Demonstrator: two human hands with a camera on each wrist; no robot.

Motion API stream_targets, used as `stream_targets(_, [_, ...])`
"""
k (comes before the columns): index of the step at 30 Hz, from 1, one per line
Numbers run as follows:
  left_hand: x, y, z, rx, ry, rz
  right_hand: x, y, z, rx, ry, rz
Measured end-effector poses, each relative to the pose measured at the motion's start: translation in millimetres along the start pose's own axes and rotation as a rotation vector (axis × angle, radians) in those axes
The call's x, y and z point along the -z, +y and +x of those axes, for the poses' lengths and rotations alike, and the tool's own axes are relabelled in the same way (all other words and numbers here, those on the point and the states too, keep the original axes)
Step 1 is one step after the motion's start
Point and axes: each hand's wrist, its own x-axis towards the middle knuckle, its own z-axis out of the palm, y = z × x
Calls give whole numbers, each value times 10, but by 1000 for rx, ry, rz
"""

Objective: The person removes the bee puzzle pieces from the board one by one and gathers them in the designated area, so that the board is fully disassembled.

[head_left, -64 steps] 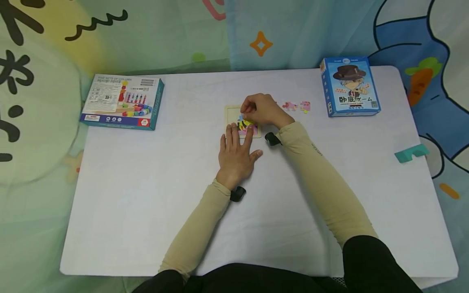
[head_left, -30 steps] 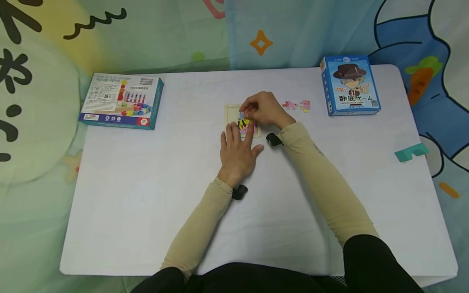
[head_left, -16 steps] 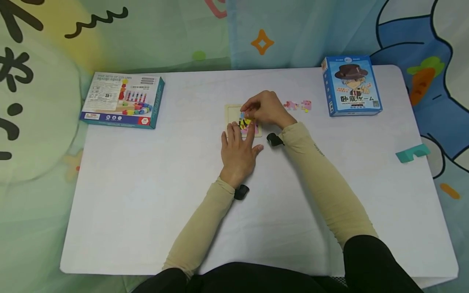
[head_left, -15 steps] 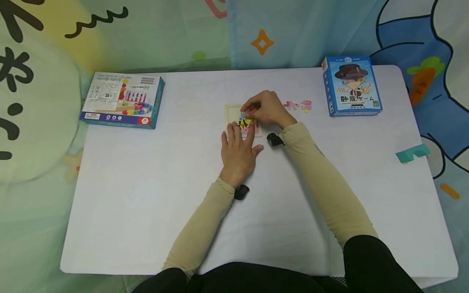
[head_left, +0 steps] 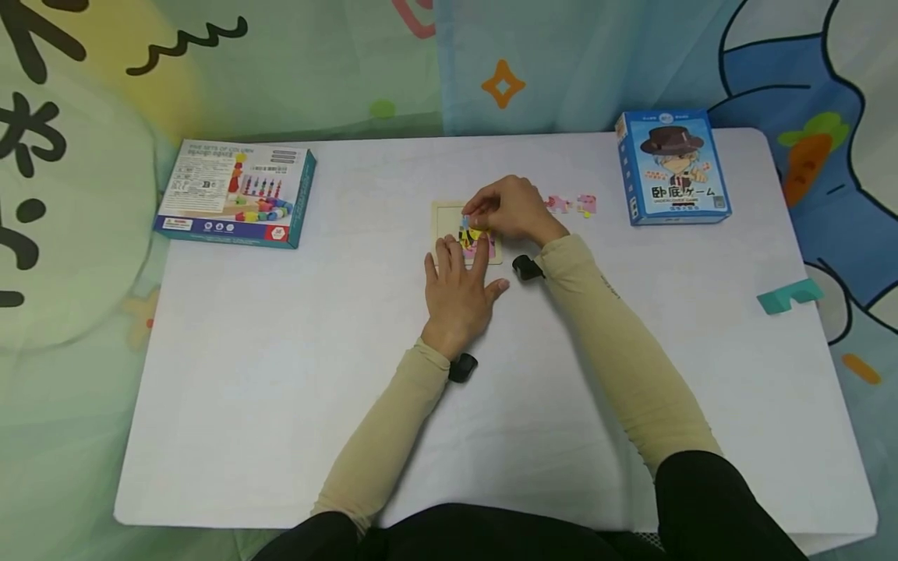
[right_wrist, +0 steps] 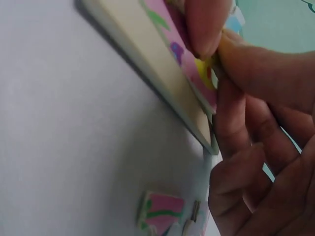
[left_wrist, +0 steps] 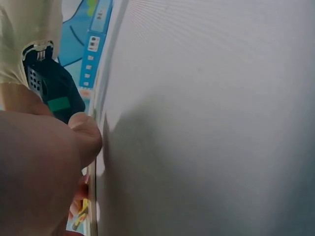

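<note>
A small wooden jigsaw tray (head_left: 446, 210) lies near the middle of the table, part-filled with pink and yellow-and-black bee picture pieces (head_left: 468, 240). My left hand (head_left: 457, 302) rests on its near left part, fingers extended and spread, thumb out to the side. From the right, my right hand (head_left: 515, 209) reaches over the tray, thumb and forefinger pinching a jigsaw piece, a light blue bit (right_wrist: 236, 20) of which shows past the fingertips in the right wrist view. The fingers hide most of that piece. In the left wrist view, the thumb (left_wrist: 87, 137) is beside the tray's edge.
Two loose pink jigsaw pieces (head_left: 558, 204) lie right of the tray. A blue game box (head_left: 673, 167) stands at the back right, and a flat toy box (head_left: 235, 195) at the back left. Green tape (head_left: 789, 296) sticks to the table's right edge.
Both hands stay at the tray with only slight shifts. The left hand has edged a little to the right, and its fingers look slightly more bent.
</note>
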Motion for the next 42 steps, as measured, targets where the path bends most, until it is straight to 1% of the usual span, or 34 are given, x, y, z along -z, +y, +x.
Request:
stream_targets(5, [-19, -9, 16, 6, -17, -28, 6, 3, 16, -5, -41, 37])
stream_targets(9, [-17, -10, 23, 3, -13, -33, 22, -7, 16, -7, -69, 47])
stream_targets(18, [-8, -13, 21, -12, 9, 5, 23, -57, 22, -3, -77, 7])
stream_targets(23, [-7, -13, 24, -16, 4, 27, 16, -87, 47, -7, -88, -15])
stream_targets(28, [6, -10, 21, -15, -9, 35, 28, -80, 50, -41, -128, 16])
stream_targets(31, [8, -16, 21, -14, -5, 39, 35, -93, 43, -51, -138, 44])
stream_targets(36, [7, -26, 21, -10, 4, 29, 13, -115, 57, -56, -129, 39])
stream_targets(42, [-1, -39, 16, -19, 14, -15, 5, -131, 61, -67, -144, 8])
